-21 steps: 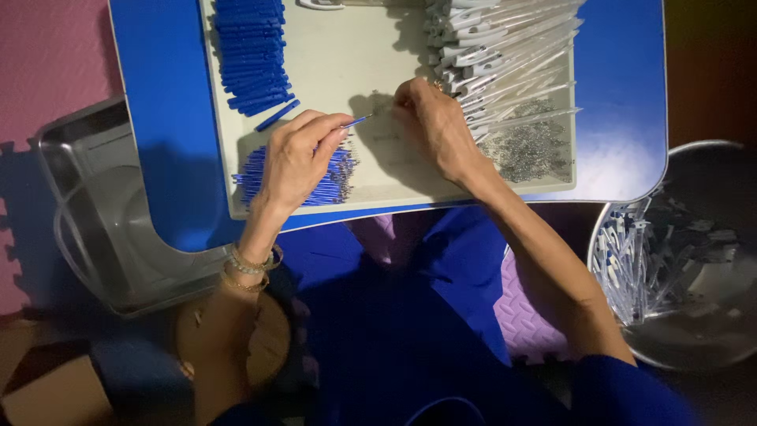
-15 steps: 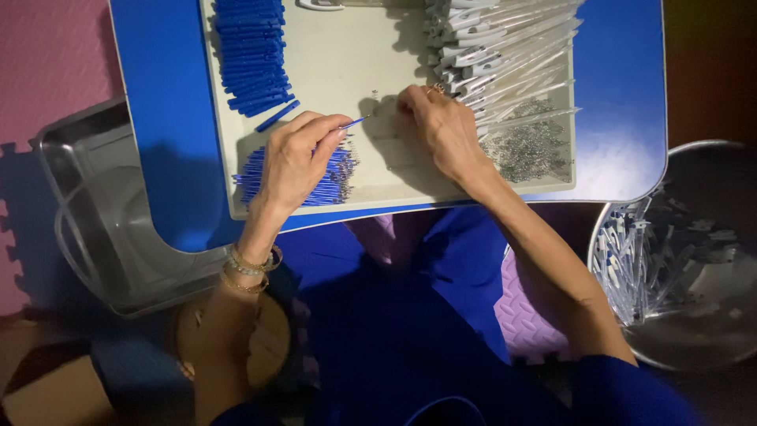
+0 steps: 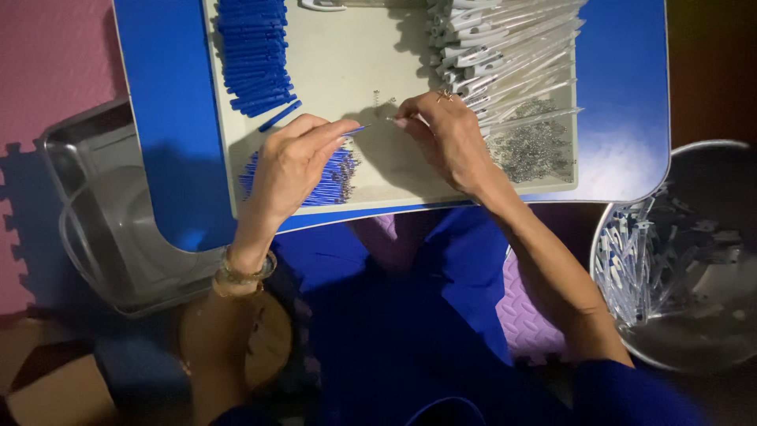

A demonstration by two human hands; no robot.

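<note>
My left hand (image 3: pixel 296 162) pinches a thin blue pen refill (image 3: pixel 355 129) by its end, its tip pointing right. My right hand (image 3: pixel 441 134) pinches a tiny metal spring (image 3: pixel 389 119) just right of that tip; the two nearly meet above the beige tray (image 3: pixel 347 63). Under my left hand lies a heap of blue refills (image 3: pixel 335 177). A stack of blue pen parts (image 3: pixel 254 55) fills the tray's upper left. Clear pen barrels (image 3: pixel 512 47) lie piled at its upper right, with a heap of small springs (image 3: pixel 532 150) below them.
The tray rests on a blue lap table (image 3: pixel 165 118) over my legs. A steel tray (image 3: pixel 102 221) sits on the floor at left. A round metal bowl (image 3: pixel 694 260) with assembled pens stands at right. Pink and purple foam mats cover the floor.
Both hands have held nearly still; my right hand's fingers have edged slightly closer to the refill tip held by my left hand.
</note>
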